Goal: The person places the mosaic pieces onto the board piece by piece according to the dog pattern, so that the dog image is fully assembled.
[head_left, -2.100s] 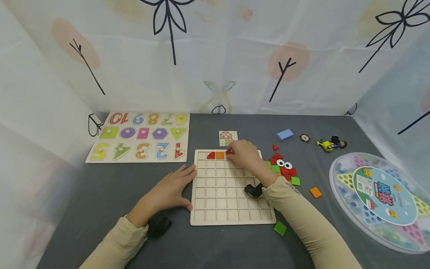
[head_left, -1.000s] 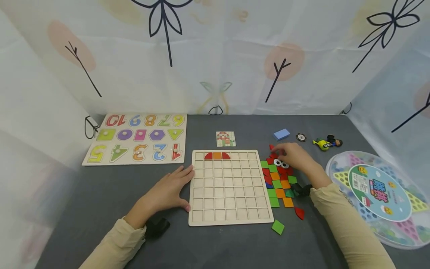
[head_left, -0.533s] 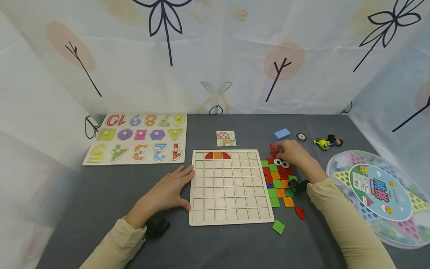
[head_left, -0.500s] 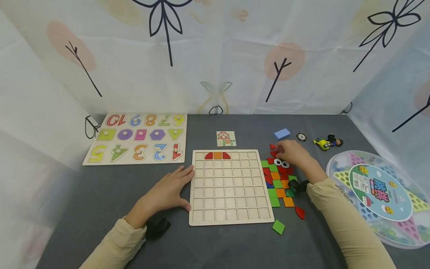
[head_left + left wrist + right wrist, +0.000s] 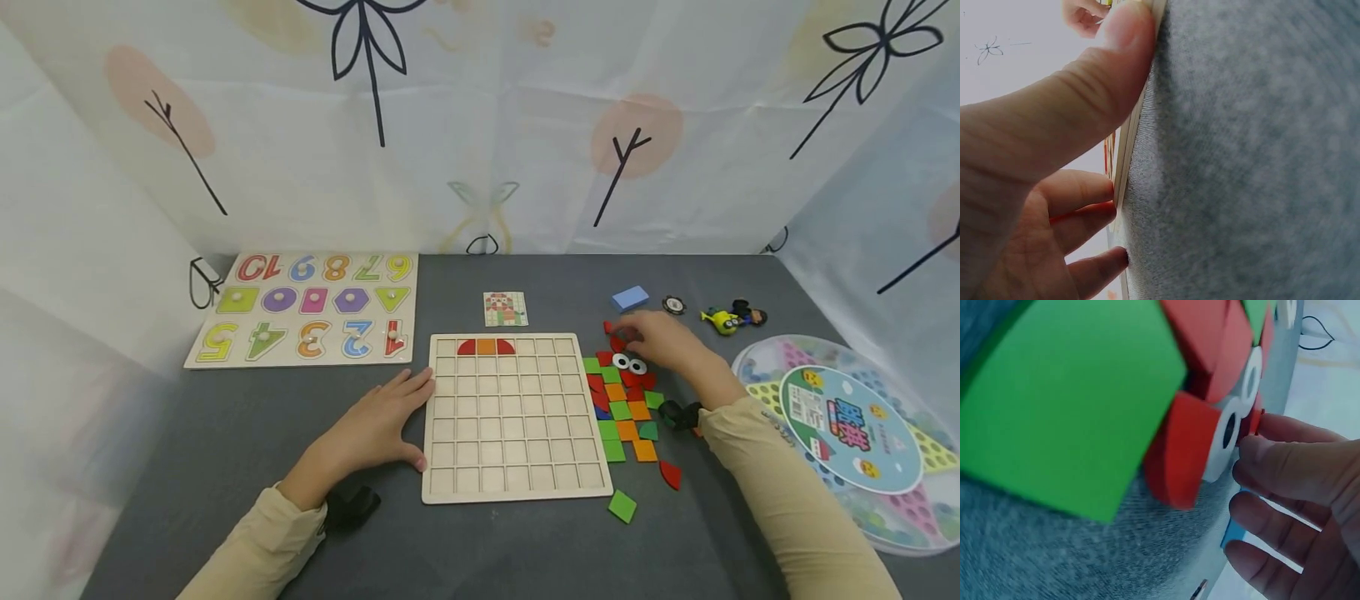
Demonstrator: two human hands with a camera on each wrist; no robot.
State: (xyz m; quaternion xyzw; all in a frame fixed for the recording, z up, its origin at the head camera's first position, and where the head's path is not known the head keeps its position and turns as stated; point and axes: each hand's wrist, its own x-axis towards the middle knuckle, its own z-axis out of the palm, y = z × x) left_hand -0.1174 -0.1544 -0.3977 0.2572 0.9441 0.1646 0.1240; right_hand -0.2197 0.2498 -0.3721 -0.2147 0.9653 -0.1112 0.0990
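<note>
Pinching a red piece (image 5: 617,342) between thumb and forefinger, the right grip (image 5: 663,342) is nearly closed at the far end of the tiles (image 5: 619,410), right of the board (image 5: 492,431). The left grip (image 5: 375,427), fingers extended, touches its left edge. The piece appears light, stiff, smooth; best held edgewise.

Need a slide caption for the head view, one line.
Left grip touches the wooden grid board while the right grip pinches a red piece beside loose colored tiles.
</note>
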